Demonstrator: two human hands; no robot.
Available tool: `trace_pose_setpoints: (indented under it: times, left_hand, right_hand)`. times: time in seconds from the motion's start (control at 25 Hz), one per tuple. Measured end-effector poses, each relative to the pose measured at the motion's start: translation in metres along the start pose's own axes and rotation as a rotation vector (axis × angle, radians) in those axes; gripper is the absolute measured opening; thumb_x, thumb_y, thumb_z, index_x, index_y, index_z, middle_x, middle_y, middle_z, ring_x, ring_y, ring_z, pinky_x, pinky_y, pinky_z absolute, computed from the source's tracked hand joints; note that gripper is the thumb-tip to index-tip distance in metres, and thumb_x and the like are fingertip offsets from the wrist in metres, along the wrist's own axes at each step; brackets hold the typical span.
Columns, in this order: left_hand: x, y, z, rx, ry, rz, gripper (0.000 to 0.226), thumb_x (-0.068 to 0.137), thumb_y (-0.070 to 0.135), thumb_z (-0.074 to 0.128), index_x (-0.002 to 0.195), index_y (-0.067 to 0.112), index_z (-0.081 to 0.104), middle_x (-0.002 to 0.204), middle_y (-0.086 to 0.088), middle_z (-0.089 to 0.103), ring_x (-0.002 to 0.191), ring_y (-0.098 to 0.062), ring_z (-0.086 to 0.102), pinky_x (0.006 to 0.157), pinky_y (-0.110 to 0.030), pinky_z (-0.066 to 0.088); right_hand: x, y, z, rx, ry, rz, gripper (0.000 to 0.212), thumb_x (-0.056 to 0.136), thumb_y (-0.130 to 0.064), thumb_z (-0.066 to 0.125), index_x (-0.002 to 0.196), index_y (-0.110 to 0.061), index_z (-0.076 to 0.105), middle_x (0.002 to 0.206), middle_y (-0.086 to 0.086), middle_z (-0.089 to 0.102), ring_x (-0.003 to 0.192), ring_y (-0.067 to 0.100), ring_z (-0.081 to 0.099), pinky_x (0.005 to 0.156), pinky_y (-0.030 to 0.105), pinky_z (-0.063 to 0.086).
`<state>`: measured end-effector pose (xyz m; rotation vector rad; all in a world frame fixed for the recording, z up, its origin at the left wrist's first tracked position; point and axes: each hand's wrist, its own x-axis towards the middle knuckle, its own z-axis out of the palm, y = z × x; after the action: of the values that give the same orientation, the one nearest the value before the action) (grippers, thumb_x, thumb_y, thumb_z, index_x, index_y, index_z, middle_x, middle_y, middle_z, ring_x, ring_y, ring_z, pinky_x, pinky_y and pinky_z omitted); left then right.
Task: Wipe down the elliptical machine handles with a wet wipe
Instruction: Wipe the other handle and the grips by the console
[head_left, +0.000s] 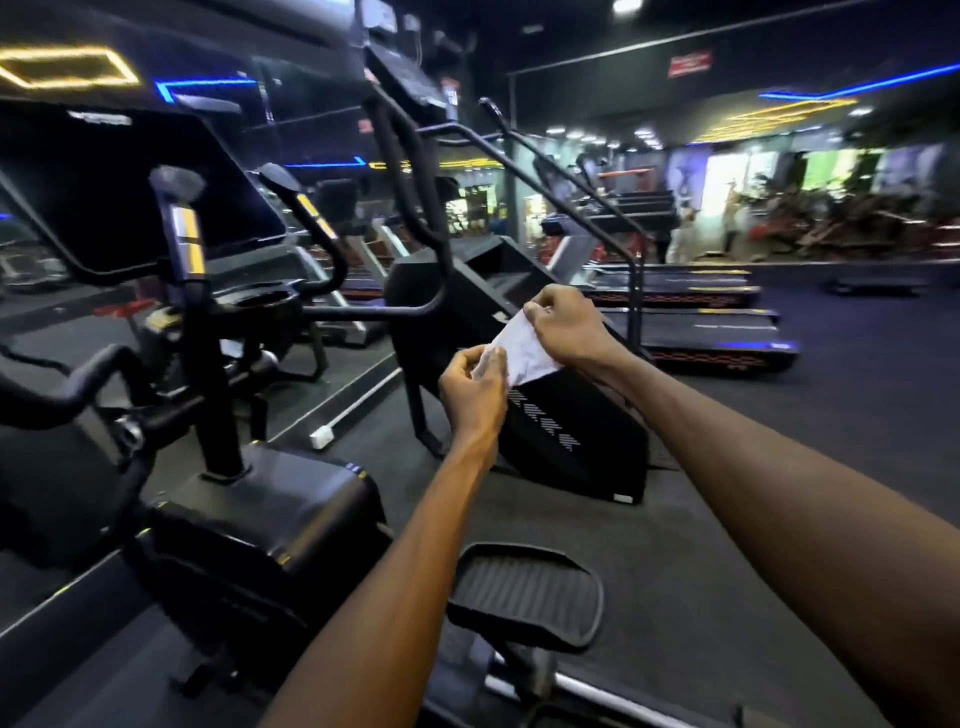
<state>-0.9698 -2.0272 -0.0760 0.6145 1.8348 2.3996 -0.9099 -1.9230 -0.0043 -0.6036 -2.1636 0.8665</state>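
White, thin, crumpled wet wipe (522, 348) stretched between left hand (475, 387) and right hand (563, 327), both pinching its edges, arms extended.

1. Both bare forearms reach forward, converging mid-frame.
2. Left hand (474, 387), lower, curls its fingers, pinching the white crumpled wet wipe (522, 349).
3. Right hand (566, 325), higher, apparently pinches its far edge; fingertips blurred.

Head camera looks forward-down, close over hands (519, 358).

white wet wipe (524, 349), stretched btwn hands
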Motion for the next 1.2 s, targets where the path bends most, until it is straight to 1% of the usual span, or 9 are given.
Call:
trace_pose_setpoints:
  times: [0.16,0.36,0.48,0.56,0.76,0.88,0.96,1.08,1.2]
  left_hand:
    - [-0.039,-0.013,0.049,-0.05,-0.134,-0.083,0.016,0.086,0.025,0.072,0.089,0.009,0.07,0.074,-0.003,0.067,0.062,-0.01,0.056,0.059,-0.024,0.047]
    - [-0.095,-0.016,0.125,-0.098,-0.362,-0.246,0.016,0.09,0.026,0.07,0.08,0.015,0.065,0.067,0.0,0.061,0.054,-0.008,0.048,0.046,-0.018,0.038]
    - [-0.129,-0.022,0.171,-0.127,-0.434,-0.259,0.014,0.089,0.025,0.071,0.079,0.017,0.067,0.066,0.001,0.062,0.053,-0.009,0.049,0.048,-0.02,0.039]
    - [-0.154,-0.027,0.207,-0.135,-0.495,-0.265,0.013,0.087,0.026,0.073,0.079,0.016,0.07,0.069,-0.003,0.065,0.059,-0.014,0.054,0.056,-0.026,0.043]
    - [-0.226,-0.035,0.296,0.006,-0.752,-0.319,0.016,0.08,0.033,0.076,0.078,0.018,0.07,0.075,-0.004,0.069,0.063,-0.018,0.057,0.057,-0.027,0.041]
    - [-0.27,-0.036,0.345,-0.002,-0.779,-0.351,0.015,0.081,0.029,0.072,0.072,0.017,0.069,0.07,-0.003,0.067,0.062,-0.018,0.057,0.055,-0.026,0.04]
    - [-0.299,-0.039,0.378,0.009,-0.769,-0.34,0.016,0.083,0.029,0.069,0.073,0.018,0.07,0.072,-0.003,0.067,0.062,-0.017,0.059,0.056,-0.026,0.04]
    - [-0.332,-0.046,0.421,-0.011,-0.743,-0.338,0.013,0.085,0.025,0.068,0.074,0.018,0.071,0.072,-0.003,0.068,0.063,-0.017,0.062,0.06,-0.029,0.044]
    - [-0.339,-0.049,0.465,-0.172,-0.664,-0.486,0.02,0.086,0.013,0.067,0.066,0.015,0.066,0.055,0.001,0.065,0.057,-0.018,0.059,0.061,-0.03,0.048]
  right_hand:
    - [-0.036,0.052,-0.059,0.004,0.119,0.101,0.019,0.098,-0.017,0.052,0.093,-0.003,0.064,0.089,0.005,0.061,0.083,0.016,0.053,0.062,0.028,0.032]
    - [-0.078,0.105,-0.143,0.099,0.239,0.238,0.023,0.097,-0.024,0.056,0.082,-0.007,0.058,0.075,0.004,0.055,0.073,0.017,0.05,0.065,0.034,0.041]
    - [-0.115,0.129,-0.194,0.226,0.091,0.327,0.033,0.092,-0.035,0.067,0.088,-0.002,0.065,0.07,0.005,0.062,0.062,0.015,0.056,0.057,0.028,0.046]
    - [-0.138,0.151,-0.229,0.21,0.003,0.385,0.022,0.09,-0.027,0.071,0.088,-0.005,0.068,0.065,0.002,0.066,0.054,0.012,0.06,0.051,0.025,0.048]
    - [-0.166,0.219,-0.321,0.299,0.347,0.482,0.018,0.094,-0.015,0.061,0.082,-0.003,0.064,0.083,0.013,0.063,0.075,0.023,0.061,0.065,0.04,0.053]
    - [-0.182,0.263,-0.376,0.332,0.472,0.575,0.021,0.093,-0.02,0.06,0.088,-0.001,0.066,0.089,0.015,0.067,0.078,0.026,0.064,0.076,0.054,0.057]
    - [-0.194,0.293,-0.408,0.339,0.519,0.603,0.019,0.092,-0.019,0.062,0.094,0.0,0.066,0.093,0.015,0.068,0.081,0.027,0.065,0.08,0.05,0.057]
    - [-0.204,0.324,-0.442,0.322,0.555,0.612,0.017,0.092,-0.016,0.062,0.096,0.0,0.066,0.096,0.017,0.07,0.081,0.028,0.067,0.073,0.044,0.057]
    - [-0.198,0.349,-0.465,0.292,0.54,0.577,0.017,0.09,-0.017,0.062,0.094,-0.001,0.067,0.09,0.015,0.068,0.077,0.029,0.064,0.063,0.042,0.053]
